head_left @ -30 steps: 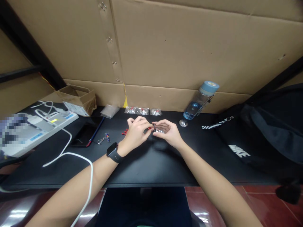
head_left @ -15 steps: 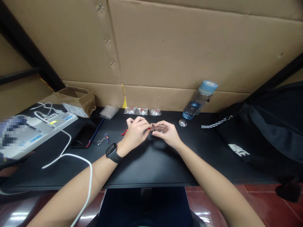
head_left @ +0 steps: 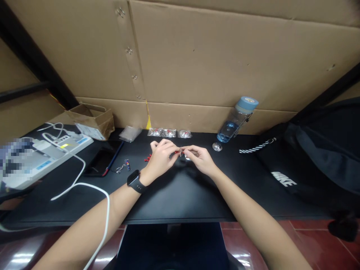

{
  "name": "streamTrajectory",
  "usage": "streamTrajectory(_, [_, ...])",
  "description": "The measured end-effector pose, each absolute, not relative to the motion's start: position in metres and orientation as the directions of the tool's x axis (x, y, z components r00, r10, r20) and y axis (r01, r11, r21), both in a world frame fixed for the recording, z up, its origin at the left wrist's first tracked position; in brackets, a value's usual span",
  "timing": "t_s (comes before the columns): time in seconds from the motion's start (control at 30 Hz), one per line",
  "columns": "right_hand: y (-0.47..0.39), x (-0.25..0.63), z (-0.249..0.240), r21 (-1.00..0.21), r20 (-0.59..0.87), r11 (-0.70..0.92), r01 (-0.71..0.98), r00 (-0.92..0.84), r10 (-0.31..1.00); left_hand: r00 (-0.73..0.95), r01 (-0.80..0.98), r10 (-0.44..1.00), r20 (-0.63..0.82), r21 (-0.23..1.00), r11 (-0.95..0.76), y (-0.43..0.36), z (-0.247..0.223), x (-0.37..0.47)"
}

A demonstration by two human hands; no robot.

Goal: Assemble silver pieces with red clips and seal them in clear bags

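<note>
My left hand [head_left: 161, 156], with a dark watch on its wrist, pinches a small red piece [head_left: 177, 152] between thumb and fingertips. Opposite it, my right hand [head_left: 201, 159] is closed on a small shiny metal disc [head_left: 187, 156]. The two sets of fingertips almost meet above the black table, and a thin metal edge stands between them. Whether the red piece and the disc are joined is too small to tell. Several more red pieces [head_left: 147, 158] lie beside my left hand, partly hidden by it. Another shiny disc [head_left: 217, 146] rests on the table to the right.
Clear packets with shiny discs and red parts [head_left: 170, 133] line the back, beside empty-looking plastic bags [head_left: 129, 134]. A water bottle [head_left: 235, 120] stands at back right near a black bag [head_left: 309, 157]. Leftward are a phone [head_left: 102, 159], keychain [head_left: 123, 166], cardboard box [head_left: 92, 120] and power strip [head_left: 56, 157].
My right thumb and fingers have closed together, turning the shiny disc so that its face shows below the fingertips. My left hand stays nearly still.
</note>
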State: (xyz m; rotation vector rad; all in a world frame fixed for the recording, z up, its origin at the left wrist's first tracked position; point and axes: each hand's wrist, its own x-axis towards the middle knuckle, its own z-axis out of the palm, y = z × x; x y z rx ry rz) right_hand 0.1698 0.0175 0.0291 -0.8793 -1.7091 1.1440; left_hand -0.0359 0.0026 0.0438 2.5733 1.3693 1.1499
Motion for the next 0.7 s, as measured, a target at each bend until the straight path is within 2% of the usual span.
streamTrajectory(0.13, [0.017,0.176,0.036,-0.801,0.415,0.529,0.280,-0.377,0.828,0.360,0.704,0.716,0.598,0.329,-0.629,0.002,0.043,-0.034])
streamTrajectory(0.27, [0.016,0.178,0.040,-0.683,0.472,0.623,0.381,-0.421,0.775,0.381,0.695,0.721,0.578,0.335,-0.636,0.001,0.042,-0.034])
streamTrajectory(0.4, [0.016,0.181,0.043,-0.582,0.504,0.680,0.445,-0.458,0.732,0.364,0.664,0.741,0.564,0.402,-0.631,0.001,0.044,-0.035])
streamTrajectory(0.53, [0.017,0.184,0.044,-0.535,0.507,0.698,0.476,-0.480,0.716,0.442,0.612,0.708,0.551,0.391,-0.687,-0.002,0.047,-0.035])
streamTrajectory(0.7, [0.017,0.185,0.044,-0.526,0.511,0.703,0.478,-0.483,0.711,0.473,0.640,0.710,0.521,0.350,-0.684,-0.004,0.044,-0.031])
